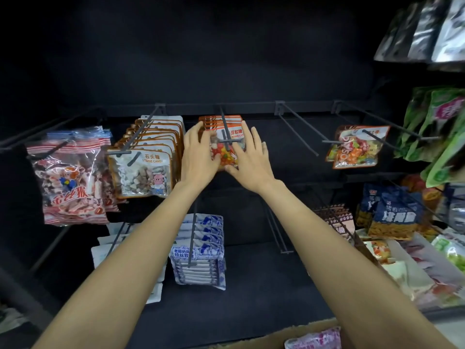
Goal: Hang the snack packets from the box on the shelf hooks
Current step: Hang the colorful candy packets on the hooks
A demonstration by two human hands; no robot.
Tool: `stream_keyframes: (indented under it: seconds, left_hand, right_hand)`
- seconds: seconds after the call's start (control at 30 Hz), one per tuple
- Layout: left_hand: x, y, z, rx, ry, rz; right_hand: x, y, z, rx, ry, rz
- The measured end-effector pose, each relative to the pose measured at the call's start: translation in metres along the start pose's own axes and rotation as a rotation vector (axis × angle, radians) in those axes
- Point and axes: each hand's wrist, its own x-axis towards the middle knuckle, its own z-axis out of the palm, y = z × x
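Clear orange-edged jelly bean packet (224, 149), colourful beans inside.

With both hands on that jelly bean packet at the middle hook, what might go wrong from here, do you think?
1. The jelly bean packet sits near the hook tip; if either hand lets go early, it may slide off.
2. The stone candy packets hang close to the left; a sideways elbow could knock them.
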Motion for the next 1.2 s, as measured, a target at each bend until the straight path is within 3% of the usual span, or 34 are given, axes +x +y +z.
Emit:
stream_keyframes:
  seconds: [0.23,0.37,0.5,0.6,0.67,0.93,1.07,1.2]
  left_hand:
    - [-0.095,0.026,-0.032,-0.147,0.134,0.026]
    - [-0.179,0.042,-0.038,-0.312,0.088,0.006]
    - [-0.266,0.031,-0.019,-0.349,-0.273,-0.014]
    - [-0.333,0.005,0.006,-0.215,-0.618,-0.086]
    - [-0.374,-0.015,0.019,-0.112,-0.739,-0.175]
    - [-0.455,-0.097,0.037,0.075,-0.696,-0.682]
    - [-0.479,-0.12,0.042,0.037,-0.702,-0.725]
    - [-0.492,-0.135,0.041,-0.009,-0.668,-0.81]
  right_hand:
    - [-0.107,-0.014,-0.006,0.255,0.26,-0.007]
    - [-0.194,-0.015,0.002,0.302,0.188,0.033]
    - [-0.285,-0.002,0.025,0.292,-0.06,0.054]
    - [-0.347,0.015,0.054,0.249,-0.366,0.098]
    - [-0.381,0.022,0.075,0.244,-0.517,0.099]
    - [-0.432,-0.008,0.189,0.17,-0.862,0.008]
    - [-0.447,-0.033,0.241,0.158,-1.132,-0.094]
    - [-0.468,-0.049,0.284,0.096,-1.255,-0.137]
